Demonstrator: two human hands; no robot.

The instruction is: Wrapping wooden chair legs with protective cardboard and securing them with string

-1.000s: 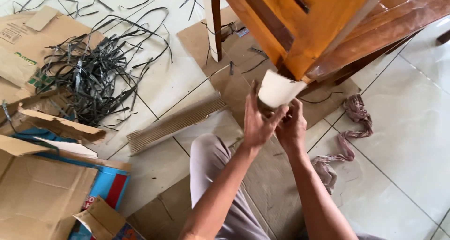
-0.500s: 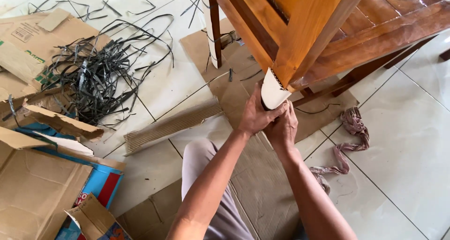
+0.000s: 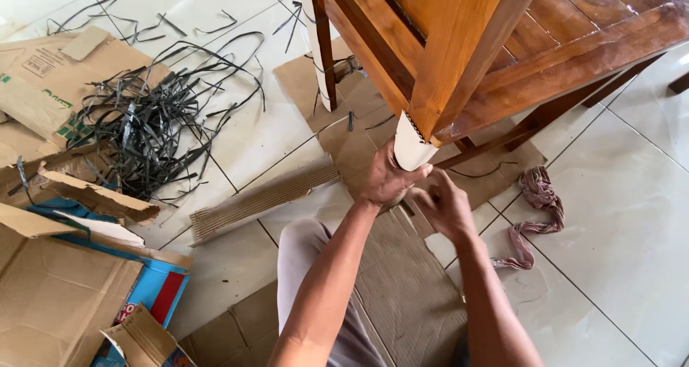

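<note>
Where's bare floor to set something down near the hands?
Bare tile lies right of the rag, toward the picture's right edge, and between the corrugated strip and the blue box. Crowded: black strapping and torn cardboard at left; left hand and right hand work at the wrapped leg.

Single head-worn view: looks steeply down, close over both forearms, onto pale tiled floor [image 3: 631,195]; no second view.

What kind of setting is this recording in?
Probably a tiled room in a home or small shop where new furniture is unpacked: torn cardboard boxes and cut black straps lie by a wooden furniture leg, whose white wrap the left hand grips.
</note>
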